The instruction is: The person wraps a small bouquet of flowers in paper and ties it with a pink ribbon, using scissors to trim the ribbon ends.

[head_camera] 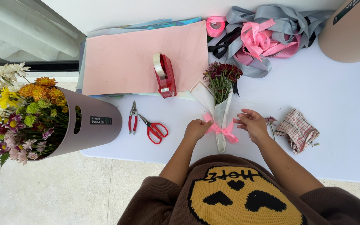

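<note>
Now both hands, left (pixel 196 129) and right (pixel 253 124), are pinching the pink ribbon (pixel 221 130) around the bouquet (pixel 221 89) near the desk's (pixel 338 104) front edge.

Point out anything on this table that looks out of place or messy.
A loose flower lies alone beside the right hand, apart from the small bouquet. The ribbons at the table's far edge sit in a tangled heap.

The white table (pixel 338 108) had pink paper sheets (pixel 142 58) and a ribbon pile (pixel 267 37) along its far edge, scissors (pixel 155 130) and pliers (pixel 133 118) near the front edge, plus a checked cloth (pixel 297 130) toward the right.
</note>
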